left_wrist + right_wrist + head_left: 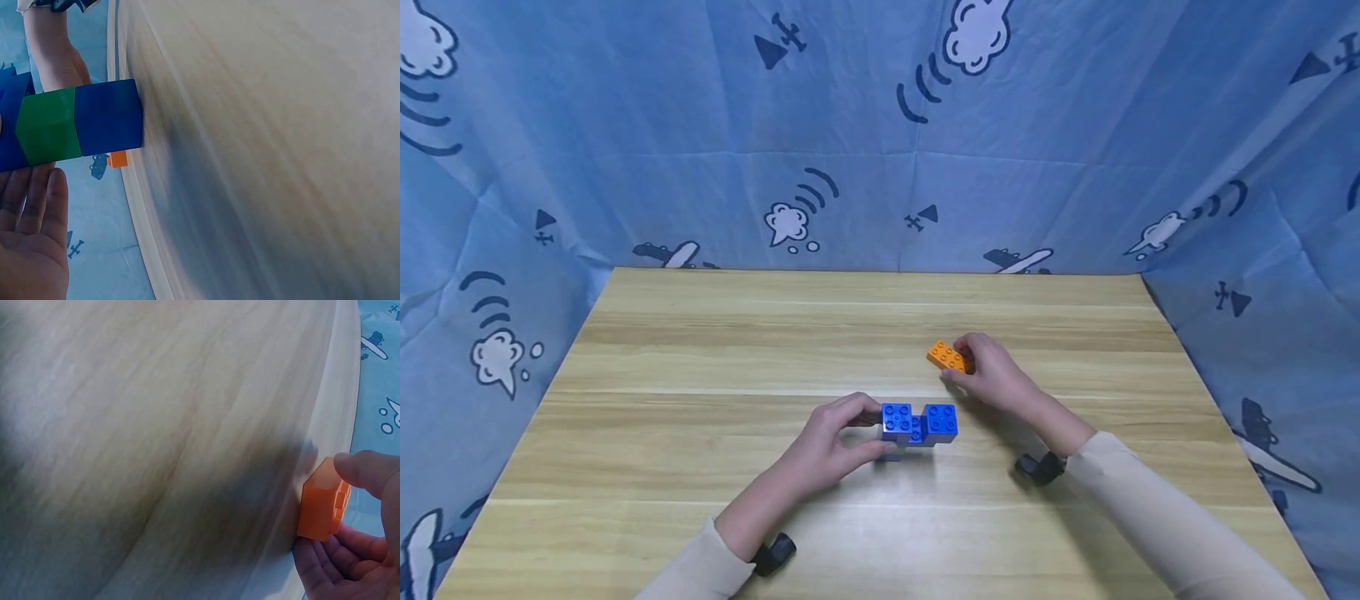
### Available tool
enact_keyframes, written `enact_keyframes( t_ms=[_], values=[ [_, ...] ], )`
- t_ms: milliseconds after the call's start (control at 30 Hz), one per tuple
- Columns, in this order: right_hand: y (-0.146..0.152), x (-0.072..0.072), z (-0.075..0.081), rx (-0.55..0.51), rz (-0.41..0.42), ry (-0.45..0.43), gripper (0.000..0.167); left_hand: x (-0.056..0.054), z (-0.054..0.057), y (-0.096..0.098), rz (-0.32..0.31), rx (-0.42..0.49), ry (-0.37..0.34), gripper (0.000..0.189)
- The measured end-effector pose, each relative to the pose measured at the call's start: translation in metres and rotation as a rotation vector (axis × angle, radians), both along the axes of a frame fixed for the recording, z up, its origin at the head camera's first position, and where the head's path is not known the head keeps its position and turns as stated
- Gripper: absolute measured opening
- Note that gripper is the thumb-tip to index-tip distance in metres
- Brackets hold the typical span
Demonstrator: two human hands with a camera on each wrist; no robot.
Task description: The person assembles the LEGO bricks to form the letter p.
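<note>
My left hand (835, 442) grips the left side of a toy building-brick assembly (940, 423) between thumb and fingers. From above, two raised blue blocks with studs flank a lower blue part. A green brick (50, 128) sits between blue ones in the left wrist view, where the assembly's end is right at the table surface. Farther back and to the right, my right hand (992, 375) pinches an orange studded brick (946, 357) by its right end. In the right wrist view, thumb and fingers are on opposite sides of that orange brick (319, 500).
Both hands work over a light wood-grain table (737, 333). A blue curtain (850, 108) printed with planes and clouds stands behind its far edge and along both sides. Each wrist wears a black device, the right one (1039, 468) low over the tabletop.
</note>
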State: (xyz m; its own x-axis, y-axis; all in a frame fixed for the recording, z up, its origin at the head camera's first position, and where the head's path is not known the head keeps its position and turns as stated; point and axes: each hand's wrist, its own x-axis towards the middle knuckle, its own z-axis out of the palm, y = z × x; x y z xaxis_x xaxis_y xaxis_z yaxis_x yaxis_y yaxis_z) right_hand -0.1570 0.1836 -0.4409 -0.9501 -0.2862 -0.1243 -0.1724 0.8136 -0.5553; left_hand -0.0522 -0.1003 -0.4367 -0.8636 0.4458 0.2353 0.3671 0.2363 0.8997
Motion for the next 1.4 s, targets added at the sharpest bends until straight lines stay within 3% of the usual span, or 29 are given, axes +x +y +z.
enact_keyframes(
  t_ms=[700,900,1400],
  values=[
    [0.002,0.003,-0.005,0.004,-0.002,0.029,0.043,0.000,-0.001,-0.001,0.002,0.004,0.004,0.029],
    [0.004,0.006,-0.006,-0.011,0.022,0.054,0.043,0.000,-0.001,-0.001,0.004,0.012,0.010,0.029],
    [0.013,0.008,0.000,-0.086,-0.010,0.124,0.044,0.000,-0.001,0.000,0.006,-0.003,0.012,0.028]
  ],
)
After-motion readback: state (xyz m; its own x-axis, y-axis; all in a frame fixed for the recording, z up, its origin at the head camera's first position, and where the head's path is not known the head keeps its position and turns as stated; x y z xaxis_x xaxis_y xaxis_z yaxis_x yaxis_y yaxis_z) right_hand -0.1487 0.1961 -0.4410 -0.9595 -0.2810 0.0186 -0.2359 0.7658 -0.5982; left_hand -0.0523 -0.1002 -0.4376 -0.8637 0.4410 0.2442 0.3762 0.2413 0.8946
